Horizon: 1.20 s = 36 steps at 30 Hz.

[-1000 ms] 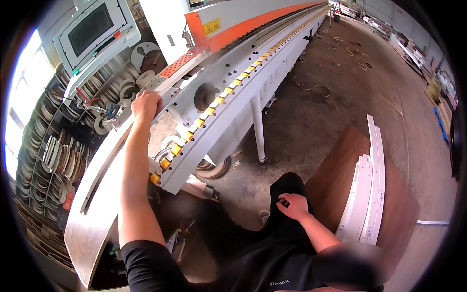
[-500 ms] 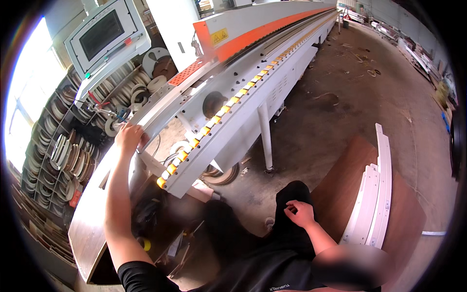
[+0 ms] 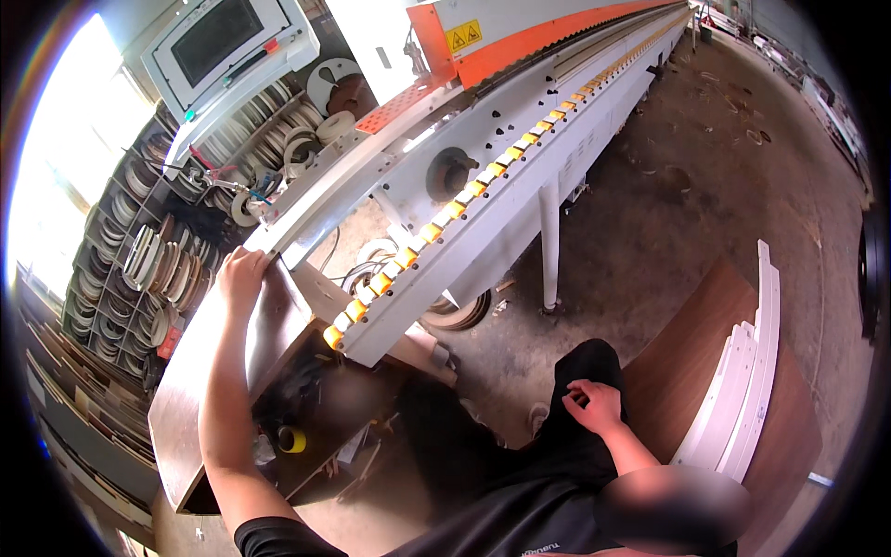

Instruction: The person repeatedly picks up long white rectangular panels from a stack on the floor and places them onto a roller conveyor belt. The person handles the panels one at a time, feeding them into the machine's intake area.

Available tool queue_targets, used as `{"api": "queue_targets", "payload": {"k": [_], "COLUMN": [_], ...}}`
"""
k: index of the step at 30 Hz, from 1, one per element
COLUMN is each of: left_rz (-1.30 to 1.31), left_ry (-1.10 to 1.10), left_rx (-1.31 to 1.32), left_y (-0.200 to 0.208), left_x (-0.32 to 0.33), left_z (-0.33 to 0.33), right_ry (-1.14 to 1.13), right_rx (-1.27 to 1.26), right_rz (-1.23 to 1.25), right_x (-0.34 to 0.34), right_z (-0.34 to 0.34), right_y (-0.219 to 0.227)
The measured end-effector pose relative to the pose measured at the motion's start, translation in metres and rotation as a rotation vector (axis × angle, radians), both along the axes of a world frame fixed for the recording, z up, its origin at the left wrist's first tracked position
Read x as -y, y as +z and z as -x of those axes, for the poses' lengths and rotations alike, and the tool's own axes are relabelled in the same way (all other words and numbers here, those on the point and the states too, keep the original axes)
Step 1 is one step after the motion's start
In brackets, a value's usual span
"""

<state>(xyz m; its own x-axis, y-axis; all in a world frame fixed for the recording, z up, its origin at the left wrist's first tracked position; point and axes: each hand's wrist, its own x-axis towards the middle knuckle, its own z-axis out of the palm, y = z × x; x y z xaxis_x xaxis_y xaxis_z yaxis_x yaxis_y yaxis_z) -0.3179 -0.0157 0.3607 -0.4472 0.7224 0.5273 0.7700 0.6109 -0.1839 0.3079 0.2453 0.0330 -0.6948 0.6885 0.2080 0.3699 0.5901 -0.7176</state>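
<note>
Ideally, the left hand (image 3: pixel 239 281) would bear down evenly, fingertips clear of the long pale metal rail (image 3: pixel 320 202) just ahead. The glossy brown wooden counter (image 3: pixel 283 311) lies directly beneath that half-curled hand; whether its fingers grip anything, I cannot tell. The right hand (image 3: pixel 596 407), loosely curled and seemingly holding nothing, rests by the black-trousered leg (image 3: pixel 587 364), left of the curved white strips (image 3: pixel 759 371).

The left hand (image 3: pixel 243 276) is stretching forward, palm down; the right hand (image 3: pixel 594 405) is resting loosely curled over the right leg (image 3: pixel 588 360).
</note>
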Motion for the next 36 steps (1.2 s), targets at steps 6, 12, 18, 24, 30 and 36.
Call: {"api": "queue_targets", "payload": {"k": [6,12,18,24,30,36], "left_rz": [0.11,0.373,0.147,0.07,0.035,0.037], "left_ry": [-0.238,-0.274,-0.159,-0.15,-0.167,-0.161], "left_rx": [0.111,-0.384,-0.114,0.095,0.173,0.181], "left_y": [-0.018,-0.019,-0.032,-0.036,-0.035,-0.037], "left_x": [-0.06,-0.095,-0.173,-0.143,-0.117,-0.122], "left_z": [0.047,0.074,0.073,0.092,0.107,0.103], "right_ry": [-0.008,0.054,-0.055,-0.556,-1.117,-1.639], "right_rx": [0.036,0.199,-0.043,0.001,0.532,0.659], "right_rz": [-0.009,0.112,0.161,-0.12,0.068,0.393], "right_x": [0.001,-0.001,0.004,-0.005,0.004,0.071], "right_z": [-0.004,-0.008,-0.032,-0.123,-0.339,-0.479], "right_y": [0.003,0.006,0.003,-0.001,-0.035,-0.032]}}
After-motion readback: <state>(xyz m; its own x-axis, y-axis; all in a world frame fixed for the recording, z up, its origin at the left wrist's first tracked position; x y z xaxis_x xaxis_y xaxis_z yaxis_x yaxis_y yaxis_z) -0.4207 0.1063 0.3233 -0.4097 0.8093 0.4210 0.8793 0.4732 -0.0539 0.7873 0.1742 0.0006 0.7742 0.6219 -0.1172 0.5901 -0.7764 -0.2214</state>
